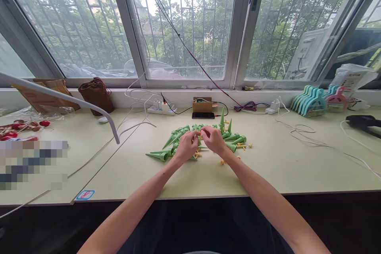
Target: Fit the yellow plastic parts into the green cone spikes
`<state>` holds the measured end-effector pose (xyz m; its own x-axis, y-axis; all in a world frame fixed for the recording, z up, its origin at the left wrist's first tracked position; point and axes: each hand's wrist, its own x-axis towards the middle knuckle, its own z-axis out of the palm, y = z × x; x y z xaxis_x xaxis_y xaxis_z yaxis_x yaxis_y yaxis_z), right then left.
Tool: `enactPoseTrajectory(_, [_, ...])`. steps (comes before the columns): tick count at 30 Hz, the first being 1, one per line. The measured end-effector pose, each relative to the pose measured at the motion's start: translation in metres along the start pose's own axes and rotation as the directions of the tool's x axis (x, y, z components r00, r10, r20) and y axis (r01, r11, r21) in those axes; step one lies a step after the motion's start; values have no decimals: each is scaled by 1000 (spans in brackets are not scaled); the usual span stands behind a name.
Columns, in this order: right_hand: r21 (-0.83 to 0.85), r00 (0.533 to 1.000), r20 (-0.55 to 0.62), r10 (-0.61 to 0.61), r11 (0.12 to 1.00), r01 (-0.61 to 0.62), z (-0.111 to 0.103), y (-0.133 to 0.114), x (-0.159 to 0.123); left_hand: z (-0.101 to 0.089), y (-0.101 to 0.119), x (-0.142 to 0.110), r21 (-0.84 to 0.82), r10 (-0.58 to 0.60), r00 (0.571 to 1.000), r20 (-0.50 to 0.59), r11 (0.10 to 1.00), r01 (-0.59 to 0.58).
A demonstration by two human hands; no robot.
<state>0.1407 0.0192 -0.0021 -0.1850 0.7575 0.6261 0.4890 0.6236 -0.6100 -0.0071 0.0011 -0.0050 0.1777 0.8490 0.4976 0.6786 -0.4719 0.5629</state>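
Holds left hand (187, 145) and right hand (212, 138) close together, fingertips nearly meeting, over the middle of a loose heap of green spikes (162, 156). Curls the fingers of both inward as if pinching, with a hint of yellow between. Cannot tell, at this size, whether either grip is closed on a piece, or if the fingertips touch.

Has green spikes lying on both sides of the hands and just beyond, hollow ribbed ends showing on several. Has two upright spikes (222, 121) just beyond the right hand, points up. Has yellow pieces (250, 146) scattered right of the right hand, and others under and between the wrists, all on the pale table (282, 170).

Straight beyond the hands, has a dark phone (203, 115) lying in front of an open cardboard box (202, 106). Beyond and to the left, has a white power strip (162, 110) with cables; beyond and to the right, a coil of red and dark cable (249, 106) and a white adapter (274, 107).

Farther right, has teal hangers (309, 101), pink hangers (337, 97) and a black device (364, 122). Well left of the left hand, has a brown pouch (97, 95), red items (18, 126) and a blurred patch (32, 164); nearer, a numbered sticker (85, 195) at the table edge. Farthest out, has barred windows (184, 27) with trees outside.
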Motion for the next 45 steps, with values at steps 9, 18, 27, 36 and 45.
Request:
enactPoseTrajectory(9, [-9,1000,-8,-12,1000,12,1,0,0,-2,2,1,-15,-40,999,-4,999,40])
enactPoseTrajectory(18, [-32,1000,-4,-15,999,15,1,2,0,-3,4,1,-15,-58,998,-25,998,58])
enactPoseTrajectory(27, [-48,1000,-13,-16,999,15,1,3,0,-3,2,1,-22,-63,998,-27,998,62])
enactPoseTrajectory(36, [-52,1000,-14,-21,998,20,2,3,0,-3,3,1,-15,-68,997,-32,998,67])
enactPoseTrajectory(45, [-61,1000,3,-21,998,21,2,4,-1,-2,2,1,-17,-63,997,-38,998,63])
